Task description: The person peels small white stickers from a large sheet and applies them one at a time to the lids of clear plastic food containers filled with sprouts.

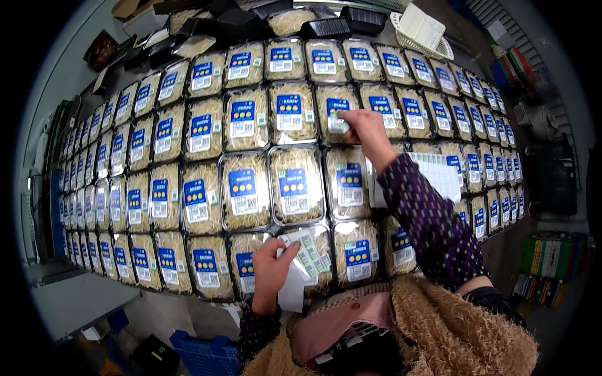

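Rows of black trays of pale bean sprouts under clear film (298, 185) cover the table, each with a blue and white label. My left hand (271, 266) grips a sheet of small green-and-white stickers (308, 258) between thumb and fingers, over the nearest row. White backing paper (290, 293) hangs below it. My right hand (369, 131) reaches to a pack (331, 100) in a farther row, fingers pinched on a small greenish sticker (343, 125) at its label. Many packs carry a similar small sticker beside the label. Another sheet of stickers (442, 174) lies on packs under my right forearm.
Black empty trays (241, 25) and loose packs pile up at the table's far edge. A white basket (423, 37) stands at the far right. Stacked coloured crates (545, 257) are on the floor at right, a blue plastic pallet (204, 354) at the near left.
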Tool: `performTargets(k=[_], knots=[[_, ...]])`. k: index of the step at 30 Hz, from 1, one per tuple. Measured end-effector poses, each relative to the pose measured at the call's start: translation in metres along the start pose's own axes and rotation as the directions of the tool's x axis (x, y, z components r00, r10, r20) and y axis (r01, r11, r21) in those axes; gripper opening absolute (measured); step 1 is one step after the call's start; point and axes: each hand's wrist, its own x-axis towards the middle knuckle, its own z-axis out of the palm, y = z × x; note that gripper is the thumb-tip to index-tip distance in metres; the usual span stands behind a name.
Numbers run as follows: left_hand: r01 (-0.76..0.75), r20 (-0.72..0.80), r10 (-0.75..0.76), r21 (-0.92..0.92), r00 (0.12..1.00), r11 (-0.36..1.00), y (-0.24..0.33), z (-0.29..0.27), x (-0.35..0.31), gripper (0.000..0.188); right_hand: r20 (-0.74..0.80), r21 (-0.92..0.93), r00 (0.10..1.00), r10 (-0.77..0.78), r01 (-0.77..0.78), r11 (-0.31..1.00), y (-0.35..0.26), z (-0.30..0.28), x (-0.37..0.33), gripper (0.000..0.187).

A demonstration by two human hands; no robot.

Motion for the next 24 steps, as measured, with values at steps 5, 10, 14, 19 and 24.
performTargets(k=[5,10,14,19,24], knots=[[-0.400,0.085,0.398,0.366,0.913,0.840,0.040,0.014,0.039,0.012,-0.176,0.063,0.983,0.056,-0.045,0.997,0.021,0.001,0.086,0.019],[-0.537,0.236,0.506,0.583,0.830,0.609,0.024,0.024,0.083,0.019,-0.224,-0.118,0.975,-0.001,-0.026,0.993,0.025,0.015,0.097,0.018],[-0.501,0.191,0.498,0.604,0.846,0.619,0.020,0.035,0.083,0.019,-0.216,-0.123,0.976,-0.001,-0.026,0.992,0.025,0.019,0.098,0.018],[-0.523,0.199,0.519,0.598,0.831,0.607,0.020,0.041,0.082,0.018,-0.274,-0.173,0.959,-0.077,0.030,0.984,0.036,0.019,0.106,0.020],[-0.518,0.204,0.511,0.604,0.835,0.605,0.019,0.039,0.081,0.019,-0.302,0.041,0.953,0.018,-0.006,0.999,0.030,0.025,0.093,0.021]])
